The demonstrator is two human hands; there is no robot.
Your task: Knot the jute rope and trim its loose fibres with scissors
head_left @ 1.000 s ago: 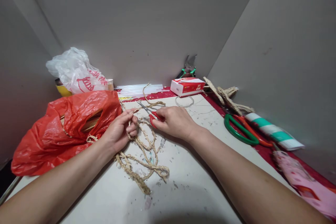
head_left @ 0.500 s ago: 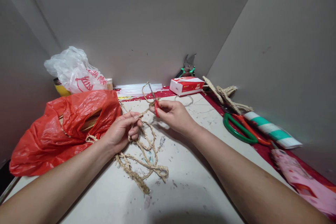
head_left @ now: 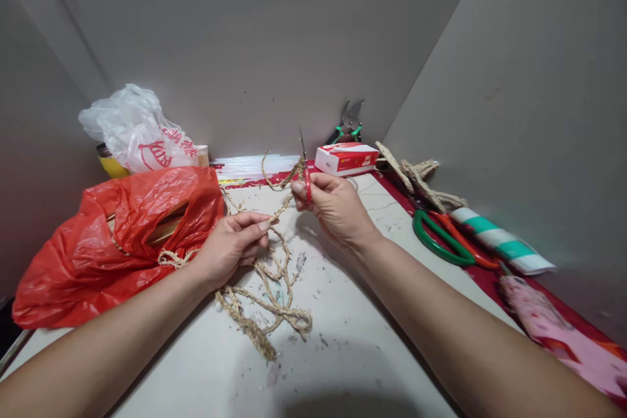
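Observation:
A length of braided straw rope runs up between my two hands, its lower part lying in loose loops on the white tabletop. My left hand pinches the rope between thumb and fingers. My right hand is closed around small scissors with red handles, blades pointing up, and its fingertips also grip the rope. Beyond the right fingers, a thin end of the rope curls out to the left. Fingers partly hide the scissor handles.
At left lies a red plastic bag, with a whitish plastic bag behind it. A red-and-white box and green-handled pruners stand at the back. Large scissors, a striped roll and straw braids line the right.
My right hand has moved slightly right and up with the scissors, whose blades now point more upright. My left hand has shifted a little right along with the rope.

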